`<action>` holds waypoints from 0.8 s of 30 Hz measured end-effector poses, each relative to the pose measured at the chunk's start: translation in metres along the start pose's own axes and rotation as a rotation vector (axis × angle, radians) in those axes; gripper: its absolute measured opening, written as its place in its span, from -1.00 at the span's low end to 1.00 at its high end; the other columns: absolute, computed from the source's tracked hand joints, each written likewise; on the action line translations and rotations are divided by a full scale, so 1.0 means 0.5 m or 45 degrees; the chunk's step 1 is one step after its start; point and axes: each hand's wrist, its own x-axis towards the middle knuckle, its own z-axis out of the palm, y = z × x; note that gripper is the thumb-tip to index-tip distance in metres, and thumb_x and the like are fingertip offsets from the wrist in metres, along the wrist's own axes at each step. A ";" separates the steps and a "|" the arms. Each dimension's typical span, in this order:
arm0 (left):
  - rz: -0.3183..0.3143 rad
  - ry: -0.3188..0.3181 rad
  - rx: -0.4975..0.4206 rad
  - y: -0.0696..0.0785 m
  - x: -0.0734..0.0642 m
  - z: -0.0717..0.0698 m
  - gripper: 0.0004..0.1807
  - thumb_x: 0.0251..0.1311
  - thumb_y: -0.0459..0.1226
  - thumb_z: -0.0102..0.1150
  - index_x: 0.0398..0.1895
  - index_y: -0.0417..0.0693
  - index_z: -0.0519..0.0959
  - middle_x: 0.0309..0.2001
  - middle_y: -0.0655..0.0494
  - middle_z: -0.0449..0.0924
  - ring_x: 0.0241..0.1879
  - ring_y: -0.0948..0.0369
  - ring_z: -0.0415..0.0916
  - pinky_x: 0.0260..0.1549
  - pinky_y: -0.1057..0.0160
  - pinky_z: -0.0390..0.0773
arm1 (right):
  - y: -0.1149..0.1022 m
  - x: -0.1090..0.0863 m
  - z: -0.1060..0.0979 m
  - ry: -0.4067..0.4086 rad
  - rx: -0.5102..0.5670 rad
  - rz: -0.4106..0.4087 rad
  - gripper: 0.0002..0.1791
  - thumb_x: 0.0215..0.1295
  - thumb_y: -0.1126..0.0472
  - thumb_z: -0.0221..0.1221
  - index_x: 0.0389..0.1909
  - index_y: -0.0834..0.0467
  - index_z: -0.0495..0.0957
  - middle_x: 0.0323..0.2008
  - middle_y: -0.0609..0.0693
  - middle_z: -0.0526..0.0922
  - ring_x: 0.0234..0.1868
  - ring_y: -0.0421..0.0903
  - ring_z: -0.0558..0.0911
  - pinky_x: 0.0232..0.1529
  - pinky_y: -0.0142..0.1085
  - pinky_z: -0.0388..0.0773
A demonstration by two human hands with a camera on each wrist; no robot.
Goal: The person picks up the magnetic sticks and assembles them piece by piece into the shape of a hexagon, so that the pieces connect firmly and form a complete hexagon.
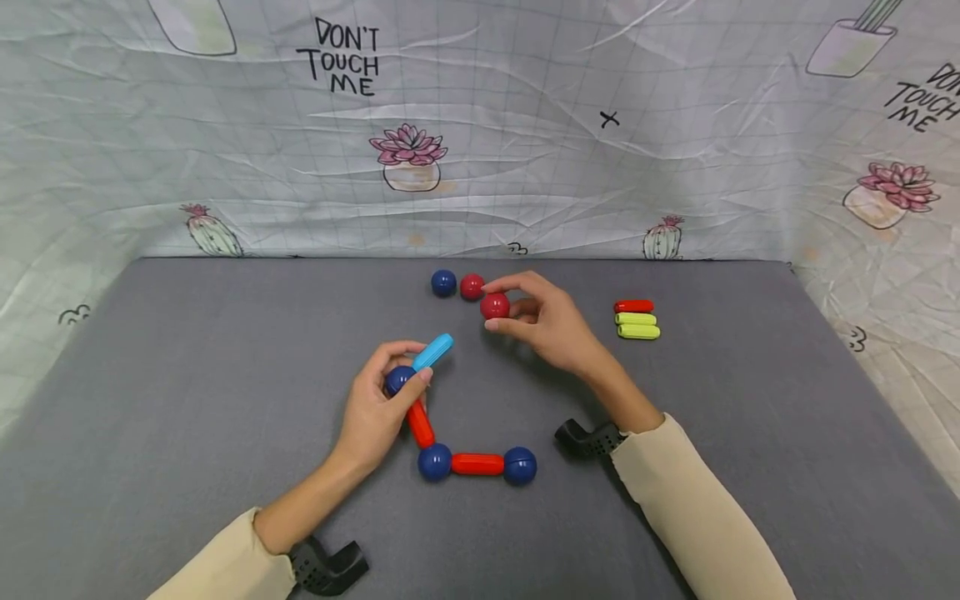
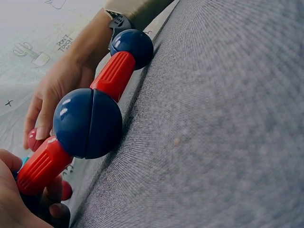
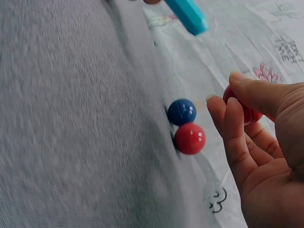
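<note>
My left hand (image 1: 375, 408) grips a dark blue ball (image 1: 400, 380) at one end of a joined chain of balls and rods. A light blue rod (image 1: 433, 352) sticks out from that ball, up and to the right. A red rod (image 1: 421, 424) runs down from it to another blue ball (image 1: 435, 462). From there a second red rod (image 1: 477, 464) leads right to a blue end ball (image 1: 520, 466). My right hand (image 1: 551, 325) pinches a red ball (image 1: 495, 306) between thumb and fingers, beyond the light blue rod's tip; in the right wrist view the fingers partly hide this ball (image 3: 247, 115).
Behind the right hand, a loose blue ball (image 1: 443, 283) and a red ball (image 1: 472, 287) sit side by side. A red rod (image 1: 634, 306) and two yellow-green rods (image 1: 638, 332) lie together at the right. A printed cloth (image 1: 525, 192) hangs behind the grey table (image 1: 225, 333).
</note>
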 end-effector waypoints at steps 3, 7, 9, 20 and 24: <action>-0.001 0.000 -0.003 0.000 0.001 0.000 -0.71 0.26 -0.43 0.16 0.04 -0.24 0.46 -0.37 -0.31 0.46 -0.60 0.18 0.43 -0.66 0.34 0.42 | -0.007 -0.001 0.007 -0.028 0.026 -0.013 -0.55 0.13 0.24 0.37 0.08 0.09 0.54 -0.05 -0.06 0.46 -0.35 -0.08 0.62 -0.41 -0.30 0.51; -0.005 -0.001 -0.003 -0.001 0.001 0.000 -0.71 0.26 -0.43 0.16 0.04 -0.25 0.46 -0.37 -0.30 0.46 -0.60 0.18 0.43 -0.66 0.33 0.42 | -0.013 -0.003 0.015 -0.051 0.046 -0.012 -0.54 0.13 0.28 0.36 0.08 0.09 0.52 -0.05 -0.05 0.46 -0.31 -0.09 0.63 -0.34 -0.28 0.56; -0.006 -0.003 -0.006 -0.001 0.001 0.001 -0.71 0.27 -0.43 0.15 0.04 -0.25 0.46 -0.37 -0.31 0.46 -0.60 0.18 0.43 -0.66 0.33 0.42 | -0.015 -0.005 0.019 -0.058 0.063 -0.008 -0.54 0.13 0.30 0.36 0.07 0.07 0.52 -0.05 -0.05 0.46 -0.30 -0.09 0.64 -0.34 -0.27 0.57; -0.008 -0.008 0.002 0.000 0.002 -0.001 -0.71 0.27 -0.42 0.15 0.04 -0.25 0.45 -0.37 -0.27 0.47 -0.59 0.18 0.43 -0.64 0.34 0.42 | -0.024 -0.006 0.047 -0.126 0.036 -0.092 -0.54 0.11 0.36 0.36 0.07 0.15 0.52 -0.03 -0.02 0.47 -0.32 -0.11 0.63 -0.32 -0.28 0.60; -0.010 -0.014 0.003 0.001 0.001 -0.001 -0.71 0.27 -0.42 0.15 0.04 -0.25 0.45 -0.36 -0.28 0.47 -0.59 0.18 0.42 -0.65 0.34 0.41 | -0.028 -0.007 0.053 -0.138 0.014 -0.114 -0.53 0.11 0.38 0.36 0.07 0.17 0.51 -0.05 0.00 0.47 -0.34 -0.13 0.63 -0.34 -0.29 0.60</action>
